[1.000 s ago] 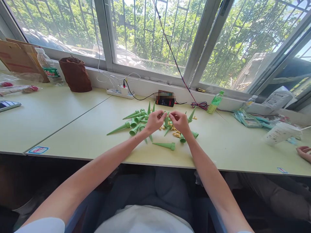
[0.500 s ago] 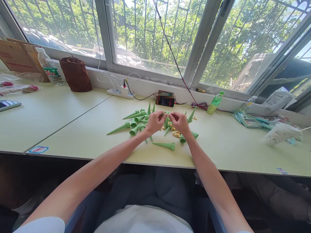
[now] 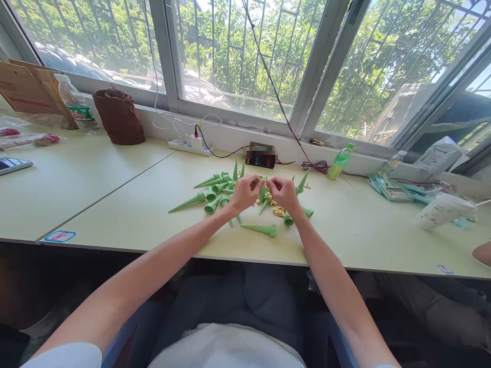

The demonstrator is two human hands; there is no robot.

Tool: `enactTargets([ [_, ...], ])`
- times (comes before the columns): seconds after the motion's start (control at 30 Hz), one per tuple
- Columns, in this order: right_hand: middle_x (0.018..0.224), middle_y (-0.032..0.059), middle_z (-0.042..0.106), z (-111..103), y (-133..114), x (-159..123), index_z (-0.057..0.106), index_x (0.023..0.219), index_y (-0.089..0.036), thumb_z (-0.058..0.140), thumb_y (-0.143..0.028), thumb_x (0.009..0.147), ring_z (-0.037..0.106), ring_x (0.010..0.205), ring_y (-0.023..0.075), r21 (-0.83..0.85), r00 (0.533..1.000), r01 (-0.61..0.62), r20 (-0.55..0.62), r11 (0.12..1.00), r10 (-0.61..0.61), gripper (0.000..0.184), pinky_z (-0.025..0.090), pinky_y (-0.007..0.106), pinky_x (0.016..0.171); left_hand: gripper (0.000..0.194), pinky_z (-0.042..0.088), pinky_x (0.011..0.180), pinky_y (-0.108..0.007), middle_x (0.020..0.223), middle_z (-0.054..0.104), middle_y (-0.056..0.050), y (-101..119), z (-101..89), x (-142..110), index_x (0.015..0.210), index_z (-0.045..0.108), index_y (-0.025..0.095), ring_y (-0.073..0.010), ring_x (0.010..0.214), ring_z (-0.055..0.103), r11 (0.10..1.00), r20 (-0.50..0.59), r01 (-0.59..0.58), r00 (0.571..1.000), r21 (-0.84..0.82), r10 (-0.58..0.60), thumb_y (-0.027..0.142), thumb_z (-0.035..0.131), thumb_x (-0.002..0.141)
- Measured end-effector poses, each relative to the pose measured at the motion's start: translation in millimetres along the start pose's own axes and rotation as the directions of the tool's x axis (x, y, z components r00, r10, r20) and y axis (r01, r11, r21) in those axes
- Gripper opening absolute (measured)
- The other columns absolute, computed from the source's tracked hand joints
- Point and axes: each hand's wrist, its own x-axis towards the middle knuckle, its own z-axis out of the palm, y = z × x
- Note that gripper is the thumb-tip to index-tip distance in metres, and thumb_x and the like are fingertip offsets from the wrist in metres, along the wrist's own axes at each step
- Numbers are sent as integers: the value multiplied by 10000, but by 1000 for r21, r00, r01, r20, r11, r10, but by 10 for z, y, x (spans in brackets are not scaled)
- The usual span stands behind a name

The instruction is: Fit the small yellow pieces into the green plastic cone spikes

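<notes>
My left hand (image 3: 244, 193) and my right hand (image 3: 283, 193) meet over a heap of green plastic cone spikes (image 3: 215, 189) on the pale table (image 3: 126, 204). Both hands are closed in a pinch. Between their fingertips sits a small green part (image 3: 262, 179); which hand grips it I cannot make out. Small yellow pieces (image 3: 279, 210) lie scattered under my right hand. One green spike (image 3: 260, 229) lies apart, nearer the table's front edge.
A power strip (image 3: 191, 145) with cables, a dark device (image 3: 261, 157) and a green bottle (image 3: 339, 162) stand along the window sill. A brown pouch (image 3: 119, 117), a water bottle (image 3: 73, 105) and cardboard sit far left. Packets (image 3: 395, 188) lie right, where another person's hand (image 3: 482, 252) shows.
My two hands have drawn closer together until the fingertips touch. The other person's hand at the right edge has shifted slightly lower.
</notes>
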Motion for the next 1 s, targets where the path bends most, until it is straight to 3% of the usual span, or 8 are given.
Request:
enactTargets([
  [1.0,498,-18,436,-10,-34,5,545,615,-176,494,-458,885,371,508,114,-54,1000,-3,-2,999,3,394,306,265,530,288,363,569,-262,585,523,5,-31,31,4,648,542,174,-119,563,444,995,-1,-78,997,63,79,337,538,886],
])
